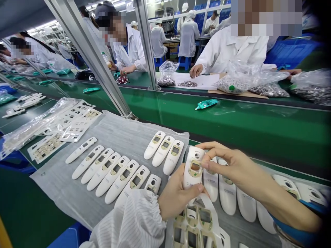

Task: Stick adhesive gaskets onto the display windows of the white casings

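Note:
My left hand [178,194] is closed around a white plastic device housing [192,177], held upright with its round hole at the top. A tan adhesive frame sticker [194,172] surrounds the housing's rectangular window. My right hand [219,160] reaches in from the right, its thumb and fingertips pinched at the sticker's edge and against the housing. Just below my left hand lies a sheet of frame stickers [192,222]; whether that hand also grips it I cannot tell. Right of the held housing, several more housings [227,196] lie partly under my right forearm.
Several housings [111,170] lie in a row on a grey mat [119,127], with three more [164,148] behind. Sticker sheets [77,120] are at the left. A metal post [90,58] rises beyond the mat. A teal device [206,104] sits on the green conveyor [165,108]; co-workers sit opposite.

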Available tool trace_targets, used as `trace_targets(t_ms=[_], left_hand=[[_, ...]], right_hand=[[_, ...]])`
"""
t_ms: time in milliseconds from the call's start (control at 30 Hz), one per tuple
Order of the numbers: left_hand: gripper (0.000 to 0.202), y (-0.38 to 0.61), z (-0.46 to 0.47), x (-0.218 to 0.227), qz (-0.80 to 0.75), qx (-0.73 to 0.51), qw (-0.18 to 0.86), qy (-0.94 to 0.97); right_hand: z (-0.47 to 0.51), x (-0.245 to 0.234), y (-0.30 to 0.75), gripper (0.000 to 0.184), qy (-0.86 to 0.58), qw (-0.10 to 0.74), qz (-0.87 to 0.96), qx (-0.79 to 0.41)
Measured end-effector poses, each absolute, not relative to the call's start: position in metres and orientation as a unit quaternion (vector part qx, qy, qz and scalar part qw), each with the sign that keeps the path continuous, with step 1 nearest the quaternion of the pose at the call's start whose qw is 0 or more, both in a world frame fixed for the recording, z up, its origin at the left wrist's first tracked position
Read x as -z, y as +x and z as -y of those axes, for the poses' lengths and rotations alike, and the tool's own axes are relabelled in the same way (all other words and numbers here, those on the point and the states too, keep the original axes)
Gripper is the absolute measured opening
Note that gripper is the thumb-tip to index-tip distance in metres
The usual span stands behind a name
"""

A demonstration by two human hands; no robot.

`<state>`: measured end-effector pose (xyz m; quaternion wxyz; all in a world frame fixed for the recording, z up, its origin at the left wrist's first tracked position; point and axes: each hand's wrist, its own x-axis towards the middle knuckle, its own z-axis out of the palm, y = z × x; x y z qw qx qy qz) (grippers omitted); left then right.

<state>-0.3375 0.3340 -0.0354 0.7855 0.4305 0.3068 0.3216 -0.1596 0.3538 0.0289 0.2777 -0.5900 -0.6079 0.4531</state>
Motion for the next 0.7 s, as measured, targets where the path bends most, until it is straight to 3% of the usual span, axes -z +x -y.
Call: trace_targets(t_ms=[700], left_hand=[[0.032,-0.3372,-0.3350,0.0254,-0.321,-0.312,0.777,0.442]], right_hand=[[-0.3534,-0.0343,-0.1625,0.018,-0.590,0.272,0.609,-0.456]])
